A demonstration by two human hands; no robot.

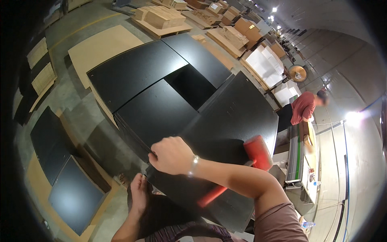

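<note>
A black panel [229, 117] lies in front of me on a stack of black boards. My right hand [171, 155], with a bracelet at the wrist, is closed in a fist at the panel's left edge; anything in its fingers is hidden. Just below and left, near the panel's near corner, is my left hand [139, 191], its fingers curled together, with what they hold too small to make out. A red mallet [258, 153] rests on the panel; my right forearm crosses over its handle.
More black boards [137, 74] are stacked beyond the panel. Other black panels [76, 195] lie low at the left on cardboard. Pallets of boards [161, 18] stand at the back. At the right, a person [304, 107] leans over a workbench [308, 161] near a fan [297, 73].
</note>
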